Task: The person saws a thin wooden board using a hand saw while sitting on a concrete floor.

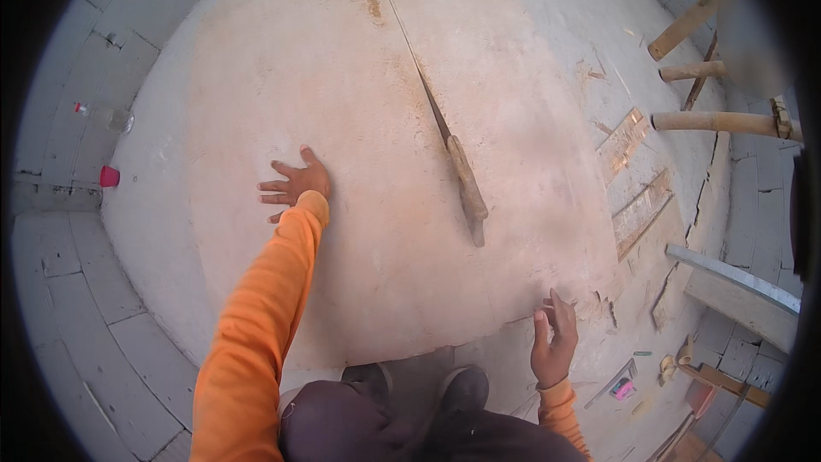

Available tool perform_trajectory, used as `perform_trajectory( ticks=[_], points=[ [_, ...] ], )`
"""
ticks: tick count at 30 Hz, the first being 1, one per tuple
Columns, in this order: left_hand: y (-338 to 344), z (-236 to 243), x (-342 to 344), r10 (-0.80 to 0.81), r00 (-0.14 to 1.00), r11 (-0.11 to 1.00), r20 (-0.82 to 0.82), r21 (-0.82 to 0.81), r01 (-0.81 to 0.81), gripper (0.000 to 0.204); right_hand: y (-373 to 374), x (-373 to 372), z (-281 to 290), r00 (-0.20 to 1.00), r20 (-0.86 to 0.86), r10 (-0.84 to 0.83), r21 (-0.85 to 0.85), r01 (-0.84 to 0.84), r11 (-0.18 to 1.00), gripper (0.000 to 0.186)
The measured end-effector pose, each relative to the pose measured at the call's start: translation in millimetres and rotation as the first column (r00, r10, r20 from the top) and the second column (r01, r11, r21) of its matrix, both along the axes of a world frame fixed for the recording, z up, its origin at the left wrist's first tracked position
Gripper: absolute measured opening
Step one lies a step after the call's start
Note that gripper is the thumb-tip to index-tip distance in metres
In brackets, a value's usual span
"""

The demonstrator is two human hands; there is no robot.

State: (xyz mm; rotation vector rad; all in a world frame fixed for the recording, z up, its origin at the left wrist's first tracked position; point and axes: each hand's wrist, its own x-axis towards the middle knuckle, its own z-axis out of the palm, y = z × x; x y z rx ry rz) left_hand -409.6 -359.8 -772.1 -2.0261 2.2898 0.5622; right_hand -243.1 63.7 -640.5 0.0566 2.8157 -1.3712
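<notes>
Down below my head, my left hand [297,181] is resting on the big, flat, pale brown wooden board [385,274], with its fingers spreading wide. My right hand [555,344] is hanging half open by the near edge, holding nothing. Between them, farther up, the dark metal saw with a brown wooden handle [464,173] is sitting in a long thin slit [392,4]. The far part is looking cut; the near part is looking whole.

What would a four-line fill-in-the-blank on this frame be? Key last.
1. The spread hand over the pale sheet is the person's ____ one.
2. The number of hands holding the saw is ____.
3. The sleeves are coloured ____.
4. The clear bottle has a ____ cap.

Missing words: left; zero; orange; red.
</notes>
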Motion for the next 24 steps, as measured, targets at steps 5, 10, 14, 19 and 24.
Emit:
perform_trajectory(
  ticks=[5,10,14,19,24],
  points=[
    [-17,26,1,-0.166,0.964,0.973,0.206,0.195,0.126,0.101,1,10,-26,0.997,-0.045,-0.062,-0.133,0.055,0.990,0.044],
    [10,58,19,-0.360,0.932,0.920,-0.041,0.151,0.362,0.098,-2,-16,-35,0.999,-0.013,-0.033,-0.309,0.027,0.951,0.037],
    [79,67,66,-0.836,0.548,0.548,0.022,0.007,0.836,0.086,-8,-37,-39,0.999,-0.023,-0.041,-0.373,0.030,0.928,0.028],
    [152,52,121,-0.855,0.517,0.518,-0.030,-0.014,0.855,0.079,-23,-39,-42,0.924,-0.230,-0.305,-0.276,0.238,0.931,0.025],
    [174,30,127,-0.664,0.742,0.748,-0.096,-0.104,0.656,0.078,-41,-26,-44,0.967,-0.168,-0.192,-0.361,0.121,0.925,0.027]
  ],
)
